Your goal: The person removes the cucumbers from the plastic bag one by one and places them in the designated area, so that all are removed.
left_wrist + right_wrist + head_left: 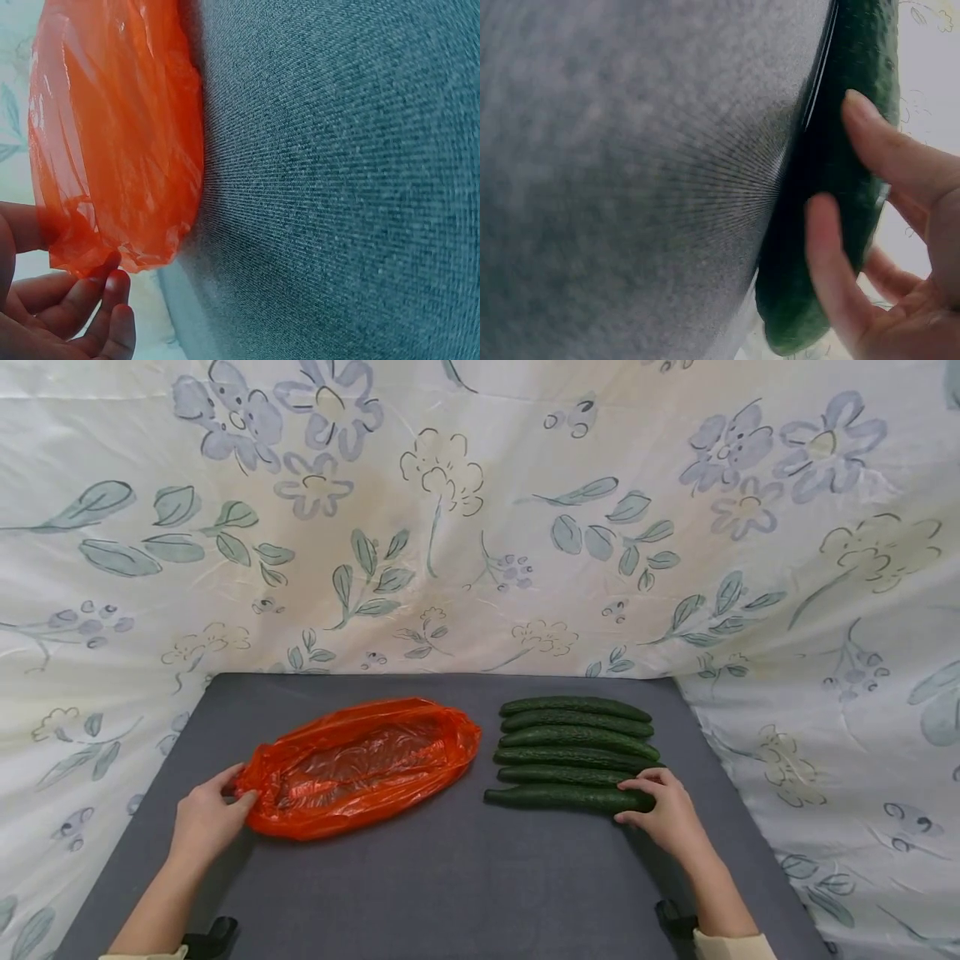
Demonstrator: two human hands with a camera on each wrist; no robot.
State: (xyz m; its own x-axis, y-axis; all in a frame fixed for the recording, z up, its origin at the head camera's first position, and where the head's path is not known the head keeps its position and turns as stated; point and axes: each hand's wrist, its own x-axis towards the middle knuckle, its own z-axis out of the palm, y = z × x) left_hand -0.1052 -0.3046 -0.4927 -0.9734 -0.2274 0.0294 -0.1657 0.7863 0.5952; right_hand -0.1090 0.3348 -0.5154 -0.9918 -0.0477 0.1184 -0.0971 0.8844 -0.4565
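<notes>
An orange-red plastic bag (360,760) lies on the left with its mouth spread wide. My left hand (213,818) pinches the bag's left edge between thumb and fingers; the left wrist view shows the thin film (120,150) gathered at the fingertips. To the right, several dark green cucumbers (577,739) lie side by side in a stack of rows. Around the right end of the nearest cucumber (551,797) my right hand (663,810) curls its thumb and fingers. In the right wrist view that cucumber (831,161) runs alongside the cloth surface.
Dark grey cloth covers the table (420,893). Behind it and along both sides hangs a floral curtain (480,527). Black straps (217,935) circle the wrists, next to pale sleeve cuffs (731,946).
</notes>
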